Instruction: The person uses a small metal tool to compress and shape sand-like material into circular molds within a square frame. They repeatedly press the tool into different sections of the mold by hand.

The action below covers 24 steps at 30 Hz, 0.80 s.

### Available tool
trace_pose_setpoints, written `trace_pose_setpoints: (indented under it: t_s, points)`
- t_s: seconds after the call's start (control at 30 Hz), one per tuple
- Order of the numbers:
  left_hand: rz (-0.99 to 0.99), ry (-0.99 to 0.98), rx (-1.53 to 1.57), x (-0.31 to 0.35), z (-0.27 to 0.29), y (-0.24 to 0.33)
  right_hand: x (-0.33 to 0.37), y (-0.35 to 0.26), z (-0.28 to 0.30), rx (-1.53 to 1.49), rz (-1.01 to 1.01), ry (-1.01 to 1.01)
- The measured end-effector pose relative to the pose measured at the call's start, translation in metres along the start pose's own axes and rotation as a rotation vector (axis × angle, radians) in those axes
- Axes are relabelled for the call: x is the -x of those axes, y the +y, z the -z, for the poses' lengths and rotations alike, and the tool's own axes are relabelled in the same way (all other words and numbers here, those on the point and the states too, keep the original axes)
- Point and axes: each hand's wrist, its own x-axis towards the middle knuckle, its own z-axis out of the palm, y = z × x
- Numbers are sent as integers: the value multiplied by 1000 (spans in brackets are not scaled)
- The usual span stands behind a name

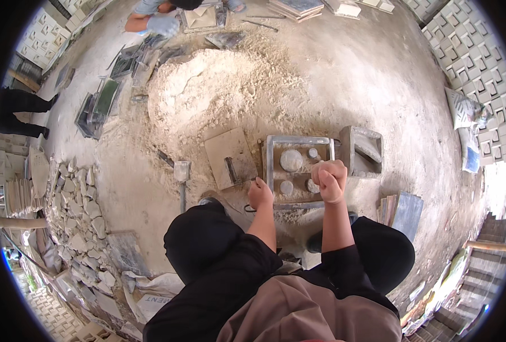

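Observation:
A rectangular metal mould frame (270, 162) lies on the ground between my knees. Inside it stand several round grey plugs (291, 161) of different sizes. My left hand (260, 194) is closed in a fist at the frame's left side, its contents hidden. Over the frame's right side, my right hand (330, 179) is also closed, thumb on top; whatever it grips does not show. Left of the frame, a square dusty plate (218, 151) with a dark handle lies tilted. Farther left is a mallet-like tool (182, 170) with a pale blocky head.
A grey open box (352, 165) sits right of the frame. Beyond is a heap of pale powder (190, 85). Thin boards (407, 214) lean by my right knee; broken pieces (76, 211) lie left. A gloved co-worker (163, 25) works at the far side; another person's legs (25, 111) stand left.

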Motion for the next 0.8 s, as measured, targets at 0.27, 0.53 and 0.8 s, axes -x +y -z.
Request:
trace_pose_setpoints:
  t_s: [0.27, 0.53, 0.8]
  points:
    - [3, 7, 30, -1, -1, -3, -2, 0, -4, -34, -132, 32]
    - [-12, 49, 53, -4, -2, 3, 6, 0, -5, -59, -153, 97]
    - [16, 30, 47, 0, -1, -2, 18, -5, -3, -39, -95, 159]
